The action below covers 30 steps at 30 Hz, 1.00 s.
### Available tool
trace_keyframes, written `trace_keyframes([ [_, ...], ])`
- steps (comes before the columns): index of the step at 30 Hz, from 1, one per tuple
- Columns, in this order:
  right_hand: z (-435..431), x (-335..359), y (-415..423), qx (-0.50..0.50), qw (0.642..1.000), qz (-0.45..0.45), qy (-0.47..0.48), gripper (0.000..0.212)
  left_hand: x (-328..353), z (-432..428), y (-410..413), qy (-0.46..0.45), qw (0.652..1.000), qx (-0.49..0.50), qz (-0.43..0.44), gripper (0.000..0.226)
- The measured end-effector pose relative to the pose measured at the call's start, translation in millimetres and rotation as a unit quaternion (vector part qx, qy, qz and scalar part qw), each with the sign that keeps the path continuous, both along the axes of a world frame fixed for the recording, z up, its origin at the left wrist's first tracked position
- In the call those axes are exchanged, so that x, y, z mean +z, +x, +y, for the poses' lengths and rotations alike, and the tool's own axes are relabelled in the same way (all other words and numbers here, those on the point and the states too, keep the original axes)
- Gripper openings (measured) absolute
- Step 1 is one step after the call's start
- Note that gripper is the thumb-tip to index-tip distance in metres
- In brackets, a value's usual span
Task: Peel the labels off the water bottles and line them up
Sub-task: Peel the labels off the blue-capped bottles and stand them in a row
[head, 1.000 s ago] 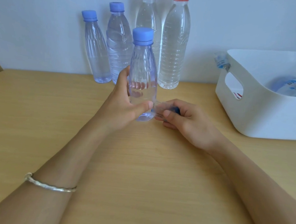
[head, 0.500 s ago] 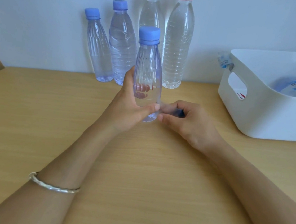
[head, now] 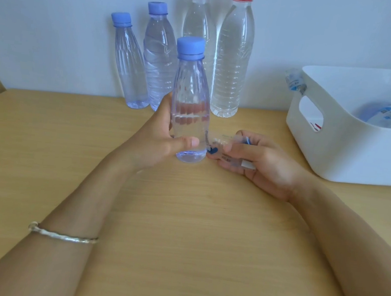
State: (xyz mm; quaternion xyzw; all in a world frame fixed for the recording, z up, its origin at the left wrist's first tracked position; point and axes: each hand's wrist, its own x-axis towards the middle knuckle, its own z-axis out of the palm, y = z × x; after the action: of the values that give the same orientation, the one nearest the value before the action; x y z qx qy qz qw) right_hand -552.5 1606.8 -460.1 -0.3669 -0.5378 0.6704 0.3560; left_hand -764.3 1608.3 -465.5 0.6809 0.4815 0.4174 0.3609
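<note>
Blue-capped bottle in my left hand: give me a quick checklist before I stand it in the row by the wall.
1. Left hand grips the bottle round its lower half: ok.
2. Bottle's body bare: ok.
3. Label fully free: cannot tell; the right hand pinches it right against the bottle's base.
4. Cap on: ok.
5. Room beside the row: ok, bare table right of the tall red-capped bottle.
6. Bin open for the label: ok.
</note>
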Motion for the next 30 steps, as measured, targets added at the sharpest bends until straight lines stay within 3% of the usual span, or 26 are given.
trace_keyframes([
  [7,0.5,-0.9,-1.5,0.0,1.0,-0.012,0.002,0.023,-2.3,-2.0,5.8,0.011,1.0,0.025,0.004,0.082],
  [11,1.7,-3.9,-3.1,-0.008,0.999,-0.023,0.021,0.013,-3.1,-3.8,12.6,0.03,0.998,0.061,0.002,0.097],
  [18,2.6,4.2,1.4,0.004,0.998,-0.054,0.032,0.018,3.2,-4.3,10.9,0.034,0.999,0.035,-0.002,0.079],
  [23,8.5,13.1,21.1,-0.09,0.995,0.018,0.038,0.018,5.4,-4.9,2.8,0.026,0.997,0.019,-0.071,0.07],
  [27,8.9,0.9,13.3,-0.1,0.985,-0.09,0.103,0.015,3.2,-5.7,9.9,0.038,0.997,0.046,-0.045,0.059],
  [30,7.9,-3.1,6.9,-0.136,0.975,-0.113,0.133,0.014,-3.1,-6.9,21.8,0.043,0.998,0.039,-0.021,0.065],
])
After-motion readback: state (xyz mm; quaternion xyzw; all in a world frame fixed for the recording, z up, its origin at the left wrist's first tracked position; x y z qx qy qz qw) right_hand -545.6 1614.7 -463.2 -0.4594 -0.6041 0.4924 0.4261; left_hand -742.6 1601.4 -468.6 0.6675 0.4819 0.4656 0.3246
